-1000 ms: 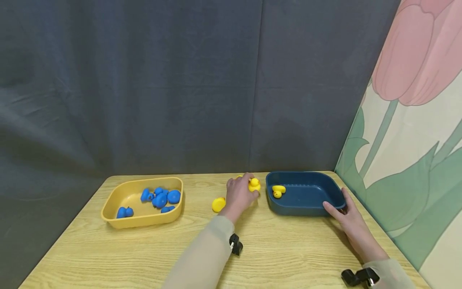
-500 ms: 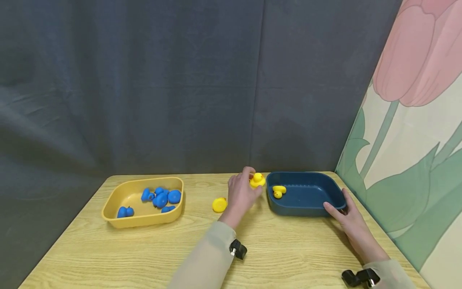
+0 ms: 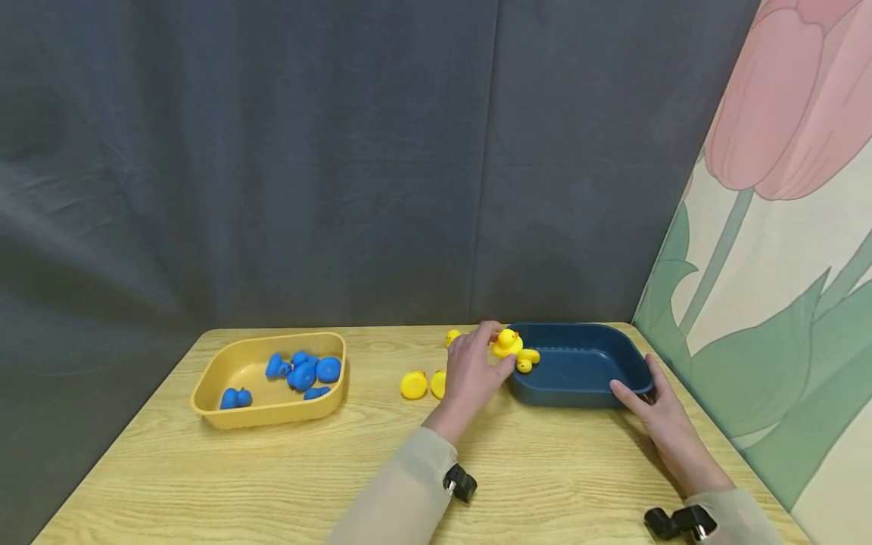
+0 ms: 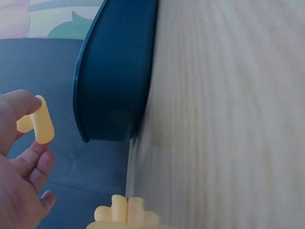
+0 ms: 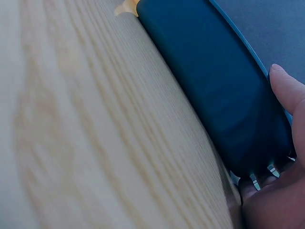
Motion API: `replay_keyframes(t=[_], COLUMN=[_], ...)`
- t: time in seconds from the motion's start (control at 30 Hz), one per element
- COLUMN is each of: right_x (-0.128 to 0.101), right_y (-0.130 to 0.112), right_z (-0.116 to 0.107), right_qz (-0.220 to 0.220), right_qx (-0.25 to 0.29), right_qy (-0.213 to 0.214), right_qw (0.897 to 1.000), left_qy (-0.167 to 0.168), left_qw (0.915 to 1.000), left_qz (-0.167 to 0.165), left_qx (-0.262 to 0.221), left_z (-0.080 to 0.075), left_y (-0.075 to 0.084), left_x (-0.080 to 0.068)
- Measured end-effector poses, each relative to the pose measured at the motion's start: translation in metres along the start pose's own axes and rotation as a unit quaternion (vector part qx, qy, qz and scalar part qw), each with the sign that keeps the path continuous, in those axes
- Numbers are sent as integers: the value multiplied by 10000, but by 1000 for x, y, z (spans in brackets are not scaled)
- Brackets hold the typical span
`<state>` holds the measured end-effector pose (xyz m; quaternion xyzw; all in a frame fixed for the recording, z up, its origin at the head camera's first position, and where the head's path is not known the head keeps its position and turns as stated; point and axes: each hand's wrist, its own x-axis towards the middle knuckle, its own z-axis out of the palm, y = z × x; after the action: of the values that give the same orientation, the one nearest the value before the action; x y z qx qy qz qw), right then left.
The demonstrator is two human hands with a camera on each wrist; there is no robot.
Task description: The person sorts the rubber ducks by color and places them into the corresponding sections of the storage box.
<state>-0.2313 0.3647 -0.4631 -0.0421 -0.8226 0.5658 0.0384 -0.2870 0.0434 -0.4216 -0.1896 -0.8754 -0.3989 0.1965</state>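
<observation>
The left hand [image 3: 471, 367] is pinching a yellow duck [image 3: 507, 344] between thumb and fingertips, holding it upright at the left end of a dark blue tray [image 3: 565, 397]; in the left wrist view the duck is hanging clear of the tray, higher than its rim. The right hand [image 3: 671, 431] is gripping the tray's near right corner, the thumb lying over the rim and the other fingers curling round the outside wall. A second yellow duck [image 3: 527, 359] is lying on its side inside, by the tray's left wall. Two more yellow ducks [image 3: 413, 385] are lying side by side on the wooden worktop [image 3: 272, 484], left of the left hand, and another [image 3: 453, 337] is partly showing beyond that hand. Well to the left, a yellow tray [image 3: 272, 417] is holding several blue toys [image 3: 301, 376], most of them clustering at its right end. A dark curtain [image 3: 341, 166] is hanging behind, and a tulip-patterned panel [image 3: 770, 303] is standing on the right.
</observation>
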Motion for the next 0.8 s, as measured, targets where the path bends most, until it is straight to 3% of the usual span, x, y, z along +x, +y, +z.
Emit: replay_keyframes(t=[0.5,0.8], right_x=[0,-1], right_y=[0,0], right_z=[1,1], right_qz=[-1,-14], right_qx=[86,50], right_qy=[-21,-14], right_qw=[10000,10000], left_qy=[-373,-613], left_qw=[9983,9977], left_qz=[427,256], left_qx=[158,156], left_z=[16,15], left_y=[16,17], left_x=[-11,-13])
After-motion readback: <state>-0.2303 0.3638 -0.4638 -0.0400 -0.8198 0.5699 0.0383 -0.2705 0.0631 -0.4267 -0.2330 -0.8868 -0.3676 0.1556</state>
